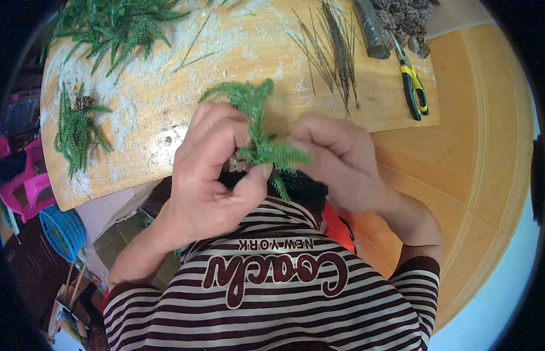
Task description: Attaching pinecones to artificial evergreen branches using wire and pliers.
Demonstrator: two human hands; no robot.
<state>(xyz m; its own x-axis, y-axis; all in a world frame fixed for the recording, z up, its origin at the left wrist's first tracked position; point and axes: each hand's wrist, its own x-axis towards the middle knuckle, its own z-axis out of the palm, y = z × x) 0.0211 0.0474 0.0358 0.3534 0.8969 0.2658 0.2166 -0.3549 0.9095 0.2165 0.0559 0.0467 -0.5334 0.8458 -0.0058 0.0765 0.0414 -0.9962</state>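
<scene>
My left hand is closed on an artificial pine sprig, holding it upright near the table's front edge, in front of my striped shirt. Its green needled branches spread above and to the right of my thumb. A small brownish piece shows between the left fingers and thumb, mostly covered. My right hand is curled in a pinch beside the sprig's right branch, slightly blurred. What lies between its fingertips is hidden.
A pile of green sprigs lies far left, and a finished-looking sprig with a pine cone nearer. Thin brown wire stems, a grey roll, pine cones and yellow-black pliers lie far right. White flakes dust the board.
</scene>
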